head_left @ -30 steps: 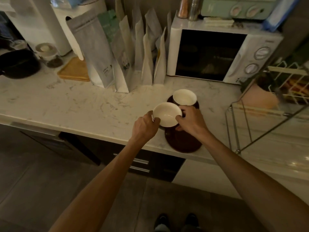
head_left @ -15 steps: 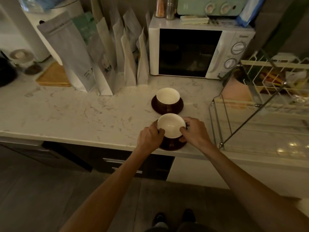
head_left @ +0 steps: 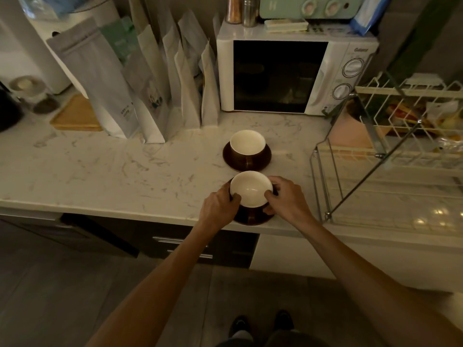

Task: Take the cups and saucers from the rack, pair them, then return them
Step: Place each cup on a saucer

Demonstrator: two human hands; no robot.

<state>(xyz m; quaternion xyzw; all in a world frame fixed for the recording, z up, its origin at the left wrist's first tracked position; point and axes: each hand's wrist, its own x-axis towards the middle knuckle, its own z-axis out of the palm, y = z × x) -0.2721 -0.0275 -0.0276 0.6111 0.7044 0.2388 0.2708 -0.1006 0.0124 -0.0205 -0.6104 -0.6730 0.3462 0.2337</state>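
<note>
Marble counter (head_left: pixel 100 171), dim light; wire rack (head_left: pixel 390 156) at right end. Microwave (head_left: pixel 295 76) at back edge, lettering unreadable. Far cup (head_left: pixel 247 146) on far saucer (head_left: pixel 246 160). Near cup (head_left: pixel 251 188) on near saucer (head_left: pixel 253 216) at front edge. Left hand (head_left: pixel 220 209) and right hand (head_left: pixel 285 199), forearms extended, curled and gripping near cup's sides.
</note>
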